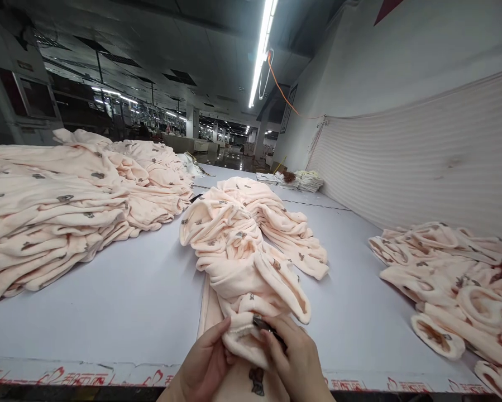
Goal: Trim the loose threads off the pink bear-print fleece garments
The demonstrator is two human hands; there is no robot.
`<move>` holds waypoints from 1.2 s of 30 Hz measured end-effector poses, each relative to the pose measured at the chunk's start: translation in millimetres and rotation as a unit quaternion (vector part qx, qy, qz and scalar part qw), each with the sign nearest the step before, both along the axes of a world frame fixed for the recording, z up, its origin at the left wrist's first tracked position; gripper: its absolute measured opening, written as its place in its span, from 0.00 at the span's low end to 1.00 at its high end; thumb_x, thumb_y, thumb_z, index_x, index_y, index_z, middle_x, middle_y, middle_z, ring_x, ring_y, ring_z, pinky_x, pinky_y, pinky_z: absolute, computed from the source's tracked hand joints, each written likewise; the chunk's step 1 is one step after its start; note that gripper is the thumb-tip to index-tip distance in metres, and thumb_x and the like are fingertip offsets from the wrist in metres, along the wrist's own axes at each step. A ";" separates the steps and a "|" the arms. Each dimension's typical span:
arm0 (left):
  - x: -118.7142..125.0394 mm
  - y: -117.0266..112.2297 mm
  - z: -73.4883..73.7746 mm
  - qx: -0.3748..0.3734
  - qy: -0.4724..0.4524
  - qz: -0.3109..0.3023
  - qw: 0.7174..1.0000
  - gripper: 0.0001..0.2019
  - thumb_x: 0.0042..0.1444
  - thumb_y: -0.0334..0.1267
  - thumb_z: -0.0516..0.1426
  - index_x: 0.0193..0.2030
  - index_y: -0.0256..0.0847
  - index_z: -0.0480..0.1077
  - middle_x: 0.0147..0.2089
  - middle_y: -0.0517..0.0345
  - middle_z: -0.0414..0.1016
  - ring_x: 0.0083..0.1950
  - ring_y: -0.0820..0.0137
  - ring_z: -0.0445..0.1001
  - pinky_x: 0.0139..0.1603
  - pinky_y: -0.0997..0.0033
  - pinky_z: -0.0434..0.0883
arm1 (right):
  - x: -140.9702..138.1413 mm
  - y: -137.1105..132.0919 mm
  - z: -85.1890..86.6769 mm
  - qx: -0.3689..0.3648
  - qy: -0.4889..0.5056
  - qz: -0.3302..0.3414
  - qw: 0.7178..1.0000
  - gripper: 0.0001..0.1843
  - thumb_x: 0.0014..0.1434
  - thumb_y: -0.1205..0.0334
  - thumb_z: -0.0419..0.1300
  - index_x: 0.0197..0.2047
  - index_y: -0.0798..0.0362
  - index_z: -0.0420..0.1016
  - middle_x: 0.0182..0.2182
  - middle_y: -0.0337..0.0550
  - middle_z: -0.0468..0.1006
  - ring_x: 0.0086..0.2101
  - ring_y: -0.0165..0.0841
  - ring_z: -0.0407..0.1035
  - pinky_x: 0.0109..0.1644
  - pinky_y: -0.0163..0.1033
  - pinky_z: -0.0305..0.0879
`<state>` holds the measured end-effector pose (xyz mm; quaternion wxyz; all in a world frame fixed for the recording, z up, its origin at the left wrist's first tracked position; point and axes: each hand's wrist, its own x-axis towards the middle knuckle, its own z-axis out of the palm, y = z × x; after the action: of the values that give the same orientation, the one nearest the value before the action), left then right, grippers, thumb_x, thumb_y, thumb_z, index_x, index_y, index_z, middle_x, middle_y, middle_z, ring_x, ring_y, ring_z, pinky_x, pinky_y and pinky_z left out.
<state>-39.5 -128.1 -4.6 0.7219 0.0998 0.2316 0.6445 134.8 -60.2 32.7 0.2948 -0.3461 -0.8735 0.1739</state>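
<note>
A bunched peach fleece garment (242, 245) with small dark prints lies in the middle of the white table (120, 296) and runs down to its front edge. My left hand (202, 363) pinches the garment's near cuff from the left. My right hand (295, 360) grips the same cuff from the right and holds a small dark tool (264, 325) against the fabric; what kind of tool it is I cannot tell.
A tall stack of the same peach garments (53, 206) fills the left of the table. A looser pile of peach garments (455, 285) lies at the right. A ribbed white wall panel (422, 162) runs along the right. Folded white cloth (305, 180) sits far back.
</note>
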 end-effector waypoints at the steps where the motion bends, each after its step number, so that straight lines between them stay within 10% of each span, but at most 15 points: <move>1: -0.7 0.5 2.0 0.012 0.019 -0.005 1.000 0.14 0.60 0.39 0.54 0.46 0.33 0.75 0.39 0.50 0.80 0.37 0.70 0.75 0.37 0.74 0.69 | 1.5 0.8 1.3 -0.006 -0.001 -0.001 1.000 0.13 0.60 0.63 0.55 0.47 0.46 0.74 0.42 0.42 0.80 0.42 0.37 0.74 0.44 0.39 0.71; 6: -8.3 14.0 15.8 0.103 0.222 -0.010 0.969 0.15 0.57 0.41 0.56 0.47 0.34 0.75 0.47 0.47 0.79 0.53 0.58 0.71 0.59 0.61 0.60 | 8.0 -11.7 -5.0 -0.003 0.008 0.010 1.000 0.11 0.62 0.60 0.53 0.45 0.46 0.73 0.39 0.42 0.80 0.39 0.36 0.74 0.41 0.36 0.70; 13: -27.1 20.3 18.0 0.033 0.293 0.017 0.955 0.15 0.53 0.41 0.57 0.45 0.35 0.75 0.47 0.45 0.78 0.50 0.57 0.73 0.53 0.59 0.65 | -26.3 -56.8 -61.1 0.063 -0.188 0.085 0.976 0.17 0.41 0.70 0.63 0.38 0.49 0.74 0.33 0.42 0.78 0.29 0.39 0.72 0.31 0.37 0.63; 19: -41.9 -63.2 -19.6 -0.120 0.437 0.231 0.861 0.04 0.50 0.39 0.60 0.32 0.44 0.71 0.32 0.63 0.72 0.38 0.68 0.68 0.41 0.74 0.62 | -25.0 -35.5 -55.1 -0.091 -0.046 0.105 0.989 0.11 0.45 0.75 0.54 0.31 0.53 0.70 0.28 0.40 0.74 0.30 0.34 0.69 0.32 0.34 0.61; 22: -14.9 -82.9 -41.7 -0.110 0.533 0.127 0.829 0.10 0.46 0.43 0.63 0.35 0.42 0.73 0.28 0.60 0.72 0.30 0.67 0.67 0.33 0.72 0.61 | -27.8 -28.8 -43.6 -0.186 0.025 0.097 0.977 0.04 0.53 0.67 0.54 0.29 0.53 0.70 0.26 0.38 0.73 0.30 0.33 0.68 0.33 0.35 0.62; 25: 16.2 -69.3 -48.6 -0.074 0.603 0.160 0.778 0.13 0.44 0.42 0.64 0.37 0.42 0.73 0.33 0.55 0.74 0.35 0.63 0.69 0.37 0.70 0.63 | -31.0 -23.4 -32.4 -0.215 0.064 0.074 0.972 0.11 0.57 0.59 0.54 0.25 0.52 0.66 0.23 0.37 0.69 0.28 0.33 0.66 0.31 0.35 0.62; 36: 24.9 -42.1 -38.0 0.021 0.462 0.256 0.849 0.09 0.56 0.45 0.54 0.35 0.42 0.65 0.30 0.62 0.65 0.32 0.70 0.64 0.34 0.74 0.62 | -1.8 -14.8 5.6 -0.023 -0.098 0.033 0.994 0.13 0.49 0.73 0.53 0.37 0.49 0.70 0.32 0.39 0.74 0.32 0.34 0.70 0.34 0.35 0.64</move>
<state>-14.6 -170.2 -42.6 0.3392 0.3381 0.5420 0.6906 133.0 -75.0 38.3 0.1938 -0.3389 -0.9051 0.1685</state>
